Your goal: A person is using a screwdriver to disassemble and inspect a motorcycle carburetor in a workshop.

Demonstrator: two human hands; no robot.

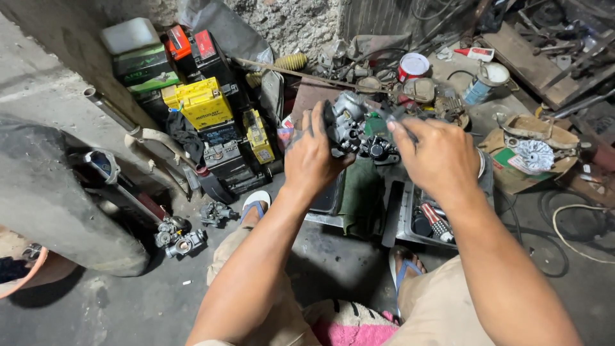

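Grey cast metal, greasy and dark in places, made up the carburettor (357, 128) that sat just above the middle of the frame, raised over a green cloth (360, 192) and a metal tray (403, 221). The left hand (312, 157) was closed around its left side, thumb up along the body. The right hand (441, 156) gripped the right side, fingers curled over the top and pressed against a thin dark tool (402, 122); how that tool met the part could not be made out. A red-handled tool (437, 222) lay in the tray at centre right. In the upper left of the frame stood a stack of batteries (204, 102), yellow, black and red. Two more carburettors (181, 240) lay on the concrete floor (128, 307) at lower left. A red-and-white can (413, 66) stood near the top centre, and feet in blue sandals (256, 206) rested below the tray.
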